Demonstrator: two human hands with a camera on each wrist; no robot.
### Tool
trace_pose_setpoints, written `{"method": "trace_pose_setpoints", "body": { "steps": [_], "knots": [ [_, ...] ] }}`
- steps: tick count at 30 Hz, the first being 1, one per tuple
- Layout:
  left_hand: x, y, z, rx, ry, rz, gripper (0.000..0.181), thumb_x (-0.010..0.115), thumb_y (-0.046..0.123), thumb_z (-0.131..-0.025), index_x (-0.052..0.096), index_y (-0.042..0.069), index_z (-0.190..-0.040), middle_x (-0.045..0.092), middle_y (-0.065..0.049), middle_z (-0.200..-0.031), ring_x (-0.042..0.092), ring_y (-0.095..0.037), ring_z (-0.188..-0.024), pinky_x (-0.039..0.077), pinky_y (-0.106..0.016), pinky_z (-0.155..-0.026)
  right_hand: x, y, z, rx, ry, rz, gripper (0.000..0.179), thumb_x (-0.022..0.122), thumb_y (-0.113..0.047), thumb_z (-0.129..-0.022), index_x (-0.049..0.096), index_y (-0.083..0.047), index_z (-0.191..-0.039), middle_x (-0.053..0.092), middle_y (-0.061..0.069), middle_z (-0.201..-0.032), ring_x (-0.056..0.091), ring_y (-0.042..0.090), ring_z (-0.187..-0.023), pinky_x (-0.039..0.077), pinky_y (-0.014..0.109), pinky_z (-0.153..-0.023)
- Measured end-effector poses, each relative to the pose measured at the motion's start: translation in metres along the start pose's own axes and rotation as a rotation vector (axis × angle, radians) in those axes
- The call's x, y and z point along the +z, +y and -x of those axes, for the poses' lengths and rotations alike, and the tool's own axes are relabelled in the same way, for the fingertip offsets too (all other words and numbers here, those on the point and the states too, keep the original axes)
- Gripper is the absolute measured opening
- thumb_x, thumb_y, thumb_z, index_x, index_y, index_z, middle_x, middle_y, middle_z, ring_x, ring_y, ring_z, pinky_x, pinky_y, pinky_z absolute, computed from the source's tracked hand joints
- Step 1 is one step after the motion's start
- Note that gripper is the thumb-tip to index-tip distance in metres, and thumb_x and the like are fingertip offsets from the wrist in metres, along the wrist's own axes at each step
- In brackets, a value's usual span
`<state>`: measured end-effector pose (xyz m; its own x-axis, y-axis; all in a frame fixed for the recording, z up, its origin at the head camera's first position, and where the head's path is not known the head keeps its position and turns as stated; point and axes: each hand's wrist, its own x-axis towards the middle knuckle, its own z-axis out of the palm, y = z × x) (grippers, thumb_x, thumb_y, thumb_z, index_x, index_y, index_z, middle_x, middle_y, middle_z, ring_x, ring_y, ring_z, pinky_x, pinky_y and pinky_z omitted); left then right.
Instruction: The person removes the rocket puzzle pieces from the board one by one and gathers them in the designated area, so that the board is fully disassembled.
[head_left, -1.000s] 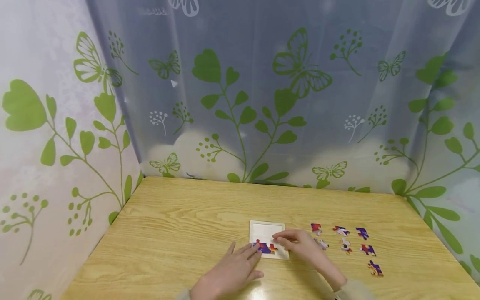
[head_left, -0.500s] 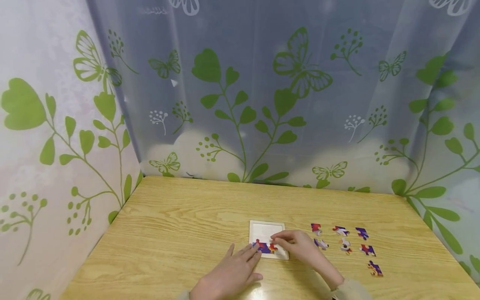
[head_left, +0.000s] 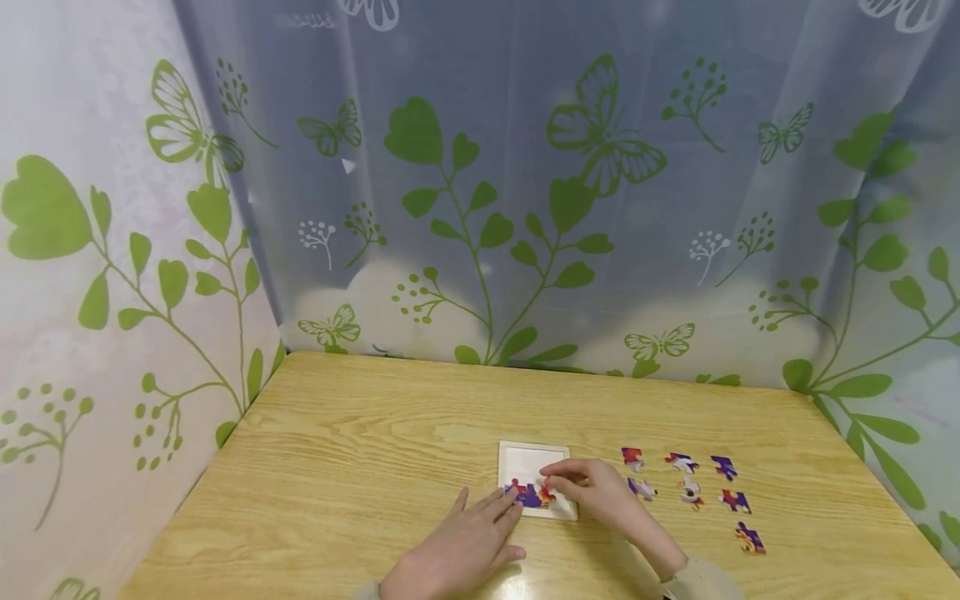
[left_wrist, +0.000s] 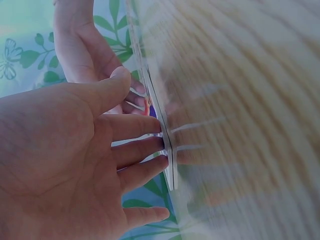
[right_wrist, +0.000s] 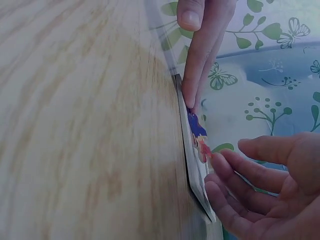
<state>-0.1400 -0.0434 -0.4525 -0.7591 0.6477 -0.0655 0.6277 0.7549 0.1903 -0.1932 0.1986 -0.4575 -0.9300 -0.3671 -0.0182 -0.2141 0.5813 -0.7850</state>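
A square white puzzle tray (head_left: 525,458) lies on the table, with joined purple and red jigsaw pieces (head_left: 529,497) along its near side. My left hand (head_left: 468,537) lies palm down, fingers extended, its fingertips on the tray's near left corner and the pieces there. Over the tray's right side is my right hand (head_left: 603,492), fingers bent. Its index fingertip touches a red and orange jigsaw piece (right_wrist: 204,149) at the right end of the row. In the right wrist view the thumb stands apart from that index finger.
Several loose jigsaw pieces (head_left: 691,493) lie spread on the wooden table (head_left: 360,442) to the right of the tray. A curtain (head_left: 480,208) with green leaves and butterflies hangs behind the table and along both sides.
My right fingertips have shifted slightly left over the tray, and the red and orange piece has turned a little under them. The left hand has stayed in place.
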Motion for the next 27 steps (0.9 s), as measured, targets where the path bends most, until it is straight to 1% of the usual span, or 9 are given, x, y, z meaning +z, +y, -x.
{"method": "trace_pose_setpoints", "body": {
  "steps": [4,8,11,15,19,22,25,27],
  "knots": [
    [0.0003,0.0003,0.0001,-0.009,-0.006,0.007,0.062,0.046,0.050,-0.104,0.046,0.012,-0.153,0.039,-0.004,-0.161,0.036,-0.022,-0.148,0.031,-0.059,-0.118,0.0008,-0.0021,-0.0001,-0.023,-0.004,-0.015,0.023,0.068,-0.013,-0.097,0.073,-0.003,-0.118,0.075,0.010,-0.106,0.070,0.026,-0.096,0.060,0.039,-0.083],
    [-0.0002,0.0006,0.0002,-0.015,-0.012,0.020,0.062,0.046,0.051,-0.104,0.046,0.013,-0.153,0.039,-0.004,-0.161,0.035,-0.023,-0.149,0.030,-0.059,-0.118,0.0020,-0.0022,-0.0025,-0.050,-0.012,-0.030,0.024,0.071,-0.004,-0.093,0.073,-0.002,-0.117,0.074,0.007,-0.098,0.071,0.025,-0.091,0.060,0.032,-0.079],
    [-0.0006,0.0013,0.0004,-0.014,-0.009,0.021,0.061,0.047,0.050,-0.104,0.047,0.012,-0.152,0.040,-0.004,-0.160,0.036,-0.023,-0.148,0.030,-0.059,-0.118,0.0036,-0.0008,-0.0052,-0.055,-0.018,-0.035,0.026,0.072,-0.001,-0.090,0.073,-0.002,-0.116,0.073,0.006,-0.096,0.071,0.023,-0.089,0.059,0.027,-0.076],
    [-0.0005,0.0018,0.0006,-0.005,0.002,0.005,0.060,0.047,0.049,-0.104,0.049,0.012,-0.151,0.042,-0.004,-0.159,0.038,-0.022,-0.148,0.032,-0.058,-0.118,0.0057,0.0007,-0.0078,-0.051,-0.027,-0.031,0.026,0.072,0.004,-0.088,0.074,-0.002,-0.113,0.072,0.007,-0.097,0.071,0.021,-0.086,0.058,0.025,-0.073],
    [-0.0001,0.0014,0.0006,-0.003,0.004,0.004,0.060,0.047,0.050,-0.105,0.049,0.011,-0.151,0.042,-0.005,-0.159,0.038,-0.023,-0.148,0.032,-0.058,-0.118,0.0062,0.0006,-0.0084,-0.050,-0.049,-0.003,0.023,0.073,0.002,-0.087,0.076,-0.004,-0.109,0.074,0.009,-0.098,0.070,0.020,-0.083,0.057,0.028,-0.071],
    [-0.0002,0.0008,0.0001,-0.006,-0.004,0.010,0.061,0.046,0.050,-0.105,0.047,0.011,-0.152,0.040,-0.005,-0.160,0.036,-0.023,-0.148,0.031,-0.059,-0.118,0.0063,0.0005,-0.0087,-0.056,-0.045,0.023,0.020,0.073,0.000,-0.088,0.077,-0.006,-0.107,0.074,0.010,-0.099,0.069,0.018,-0.082,0.057,0.027,-0.070],
    [-0.0006,0.0005,-0.0005,-0.009,-0.010,0.005,0.062,0.044,0.050,-0.105,0.046,0.011,-0.153,0.039,-0.005,-0.161,0.036,-0.023,-0.149,0.031,-0.059,-0.118,0.0045,-0.0002,-0.0082,-0.049,-0.026,0.009,0.019,0.073,-0.002,-0.089,0.077,-0.007,-0.107,0.074,0.010,-0.099,0.069,0.018,-0.081,0.056,0.026,-0.068],
    [-0.0006,0.0007,-0.0006,-0.012,-0.007,0.003,0.061,0.044,0.050,-0.105,0.046,0.011,-0.153,0.039,-0.004,-0.161,0.036,-0.022,-0.149,0.031,-0.059,-0.118,0.0021,-0.0009,-0.0072,-0.033,-0.017,-0.026,0.018,0.072,-0.003,-0.090,0.076,-0.006,-0.108,0.074,0.012,-0.101,0.069,0.018,-0.081,0.056,0.027,-0.066]
  ]
}}
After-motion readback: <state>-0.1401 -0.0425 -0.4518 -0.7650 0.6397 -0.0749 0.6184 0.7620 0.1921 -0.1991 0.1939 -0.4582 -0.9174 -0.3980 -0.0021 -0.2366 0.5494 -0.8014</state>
